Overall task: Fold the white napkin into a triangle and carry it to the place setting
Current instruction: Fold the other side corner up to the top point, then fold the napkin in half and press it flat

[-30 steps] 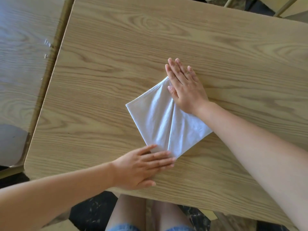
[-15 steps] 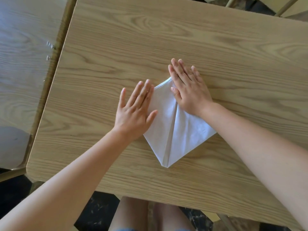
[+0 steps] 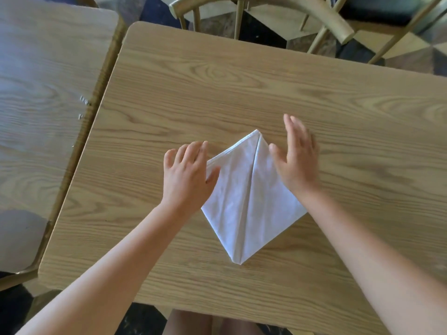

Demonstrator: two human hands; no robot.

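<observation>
The white napkin (image 3: 244,201) lies flat on the wooden table (image 3: 242,93), folded into a kite shape with both side flaps meeting along a centre crease; its narrow point faces the near edge. My left hand (image 3: 187,174) hovers over the napkin's left edge, fingers spread, thumb over the cloth. My right hand (image 3: 296,160) is raised at the right flap, fingers together and blurred. Neither hand grips the napkin.
A second wooden table (image 3: 43,93) abuts on the left with a narrow gap. Wooden chairs (image 3: 326,18) stand beyond the far edge. My knees (image 3: 208,322) show under the near edge.
Both hands have lifted off the napkin, where they pressed flat before. The left hand earlier folded the left corner in. The view has tilted so the chairs show.
</observation>
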